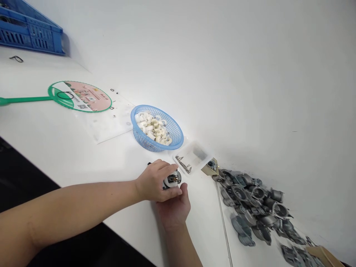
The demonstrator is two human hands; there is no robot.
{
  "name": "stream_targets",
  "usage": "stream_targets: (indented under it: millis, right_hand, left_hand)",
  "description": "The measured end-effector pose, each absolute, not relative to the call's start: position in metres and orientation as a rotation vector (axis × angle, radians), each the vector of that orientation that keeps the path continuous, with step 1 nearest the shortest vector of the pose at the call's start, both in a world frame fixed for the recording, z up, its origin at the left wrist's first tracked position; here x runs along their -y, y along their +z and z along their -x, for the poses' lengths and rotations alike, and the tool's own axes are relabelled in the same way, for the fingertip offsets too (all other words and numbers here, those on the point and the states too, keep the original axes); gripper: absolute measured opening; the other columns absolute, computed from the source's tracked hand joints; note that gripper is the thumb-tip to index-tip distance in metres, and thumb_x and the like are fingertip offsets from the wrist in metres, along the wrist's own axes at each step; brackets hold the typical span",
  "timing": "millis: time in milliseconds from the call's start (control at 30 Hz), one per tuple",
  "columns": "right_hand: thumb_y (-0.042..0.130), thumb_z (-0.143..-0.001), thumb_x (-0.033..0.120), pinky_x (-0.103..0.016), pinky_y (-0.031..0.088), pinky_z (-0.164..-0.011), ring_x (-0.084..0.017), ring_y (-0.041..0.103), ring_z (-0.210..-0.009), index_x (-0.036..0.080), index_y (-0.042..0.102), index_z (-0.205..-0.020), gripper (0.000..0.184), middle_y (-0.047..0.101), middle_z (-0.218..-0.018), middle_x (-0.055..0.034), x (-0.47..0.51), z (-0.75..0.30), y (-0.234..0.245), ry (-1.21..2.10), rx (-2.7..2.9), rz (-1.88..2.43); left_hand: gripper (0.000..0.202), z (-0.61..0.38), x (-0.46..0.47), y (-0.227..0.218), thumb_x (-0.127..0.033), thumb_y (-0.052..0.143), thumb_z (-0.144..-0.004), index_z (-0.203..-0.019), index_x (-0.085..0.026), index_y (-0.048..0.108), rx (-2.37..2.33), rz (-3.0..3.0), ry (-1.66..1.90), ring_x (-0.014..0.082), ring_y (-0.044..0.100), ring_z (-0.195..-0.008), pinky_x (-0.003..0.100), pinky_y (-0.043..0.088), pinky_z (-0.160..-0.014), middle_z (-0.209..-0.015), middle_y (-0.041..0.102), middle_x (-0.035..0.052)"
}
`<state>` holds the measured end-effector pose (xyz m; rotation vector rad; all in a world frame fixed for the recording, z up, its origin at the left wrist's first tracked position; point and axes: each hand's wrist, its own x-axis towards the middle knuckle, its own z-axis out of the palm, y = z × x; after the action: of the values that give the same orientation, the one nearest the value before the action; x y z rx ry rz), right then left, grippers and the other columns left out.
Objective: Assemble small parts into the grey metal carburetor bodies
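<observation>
Near the lower middle of the head view, the left hand point(151, 183) curls over a small carburetor body point(172, 180) and presses it from above. The right hand point(174, 209) is below, with its fingertips point(180, 190) touching the part, but I cannot tell how tightly it closes. The part's long axis seems to lie left to right, and the left hand covers more of it. At upper right are a clear tray point(191, 157) with thin pins point(183, 165) and a pile of carburetor bodies point(250, 207).
</observation>
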<state>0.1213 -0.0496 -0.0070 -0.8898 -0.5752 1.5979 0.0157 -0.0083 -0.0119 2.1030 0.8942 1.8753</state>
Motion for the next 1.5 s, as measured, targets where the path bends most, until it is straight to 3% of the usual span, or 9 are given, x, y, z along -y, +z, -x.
stream_targets:
  millis: [267,400,600,800,867,1033,1100,1233,1500]
  right_hand:
    - [0.051,-0.083,0.052,-0.034,0.042,-0.094,-0.019,0.055,-0.11,0.028,0.066,-0.101,0.034,0.066,-0.106,0.0001,0.047,-0.124,-0.006,1.599,0.532,0.881]
    - [0.054,-0.082,0.048,-0.034,0.048,-0.082,-0.019,0.062,-0.092,0.023,0.067,-0.092,0.03,0.069,-0.093,-0.0016,0.04,-0.132,-0.011,1.487,0.519,0.989]
    - [0.062,-0.076,0.044,-0.033,0.048,-0.063,-0.016,0.062,-0.066,0.025,0.057,-0.106,0.036,0.067,-0.097,-0.0021,0.039,-0.15,-0.007,0.892,0.744,1.168]
    - [0.045,-0.086,0.041,-0.031,0.046,-0.071,-0.019,0.062,-0.081,0.016,0.06,-0.1,0.032,0.067,-0.094,-0.0078,-0.002,-0.182,0.026,0.133,1.532,1.749]
    - [0.054,-0.079,0.03,-0.032,0.043,-0.075,-0.021,0.061,-0.083,0.018,0.064,-0.09,0.019,0.068,-0.086,-0.0059,-0.03,-0.189,0.042,0.031,1.748,1.874]
    - [0.061,-0.071,0.011,-0.028,0.041,-0.063,-0.017,0.057,-0.069,0.017,0.064,-0.071,0.007,0.064,-0.071,-0.0027,-0.09,-0.196,0.057,0.031,2.202,2.08]
    - [0.063,-0.075,0.014,-0.028,0.044,-0.065,-0.015,0.057,-0.07,0.015,0.063,-0.074,0.001,0.063,-0.073,-0.0018,-0.104,-0.2,0.054,0.045,2.358,2.137]
    - [0.056,-0.088,0.03,-0.032,0.05,-0.073,-0.014,0.059,-0.079,0.013,0.06,-0.092,0.019,0.062,-0.089,-0.0027,-0.115,-0.207,0.049,0.1,2.584,2.212]
    - [0.055,-0.089,0.031,-0.035,0.051,-0.077,-0.016,0.06,-0.087,0.014,0.059,-0.102,0.022,0.061,-0.1,-0.0049,-0.118,-0.208,0.048,0.244,2.748,2.225]
  left_hand:
    - [0.052,-0.016,0.007,-0.011,-0.048,0.057,-0.075,-0.114,-0.013,0.053,-0.875,-2.107,1.954,0.022,0.06,-0.075,0.037,0.051,-0.071,-0.084,0.066,0.0105]
    - [0.053,-0.016,0.005,-0.013,-0.048,0.056,-0.075,-0.116,-0.014,0.052,-0.914,-2.101,1.928,0.0221,0.06,-0.075,0.038,0.051,-0.071,-0.084,0.065,0.0099]
    - [0.053,-0.013,0.0,-0.016,-0.046,0.056,-0.075,-0.117,-0.013,0.051,-0.981,-2.107,1.912,0.023,0.06,-0.076,0.038,0.051,-0.069,-0.084,0.065,0.0104]
    - [0.054,-0.014,-0.004,-0.022,-0.048,0.057,-0.074,-0.113,-0.01,0.054,-0.992,-2.108,1.898,0.0245,0.06,-0.076,0.039,0.052,-0.069,-0.083,0.065,0.0123]
    - [0.054,-0.015,-0.004,-0.024,-0.049,0.056,-0.075,-0.113,-0.01,0.054,-0.997,-2.111,1.882,0.0246,0.06,-0.077,0.04,0.052,-0.069,-0.082,0.065,0.0122]
    - [0.054,-0.014,-0.005,-0.026,-0.05,0.055,-0.075,-0.112,-0.011,0.055,-1.006,-2.107,1.861,0.0247,0.06,-0.076,0.04,0.052,-0.07,-0.083,0.065,0.0119]
    - [0.054,-0.014,-0.005,-0.025,-0.05,0.055,-0.075,-0.111,-0.01,0.056,-1.005,-2.106,1.865,0.025,0.06,-0.077,0.04,0.052,-0.071,-0.082,0.065,0.0123]
    - [0.053,-0.013,-0.006,-0.025,-0.05,0.054,-0.075,-0.11,-0.011,0.055,-0.99,-2.113,1.882,0.0245,0.06,-0.076,0.04,0.052,-0.07,-0.082,0.064,0.0119]
    - [0.053,-0.013,-0.008,-0.025,-0.051,0.054,-0.075,-0.11,-0.011,0.056,-0.996,-2.117,1.891,0.0247,0.06,-0.076,0.04,0.052,-0.069,-0.08,0.065,0.0116]
